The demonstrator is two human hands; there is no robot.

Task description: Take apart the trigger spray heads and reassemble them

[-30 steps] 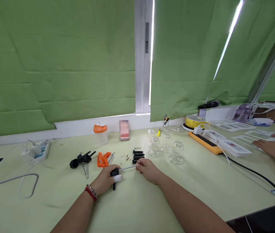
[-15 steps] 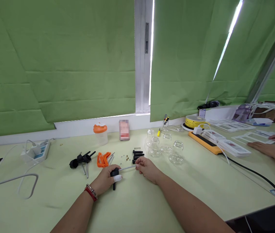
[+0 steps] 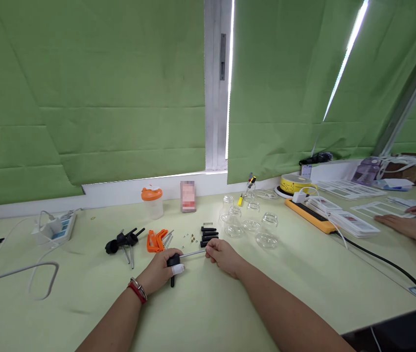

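My left hand (image 3: 163, 269), a bandage on its thumb, is closed around a black plastic part (image 3: 173, 262) whose dark handle points toward me. A thin metal rod (image 3: 193, 253) runs from that part to the right. The fingertips of my right hand (image 3: 223, 255) pinch the rod's far end; whether anything small sits there is hidden. Just beyond my right hand lie several black handles (image 3: 208, 233) and a spring (image 3: 208, 224). Tiny brass and metal pieces (image 3: 192, 238) are scattered left of them. Orange plastic parts (image 3: 154, 241) and similar black parts with rods (image 3: 122, 241) lie farther left.
Several clear glass jars (image 3: 266, 230) stand right of centre. At the back are an orange-lidded cup (image 3: 152, 201) and a small box (image 3: 188, 196). A power strip (image 3: 311, 215) lies at right, near another person's hands (image 3: 401, 225). A white socket block (image 3: 56, 229) is at left.
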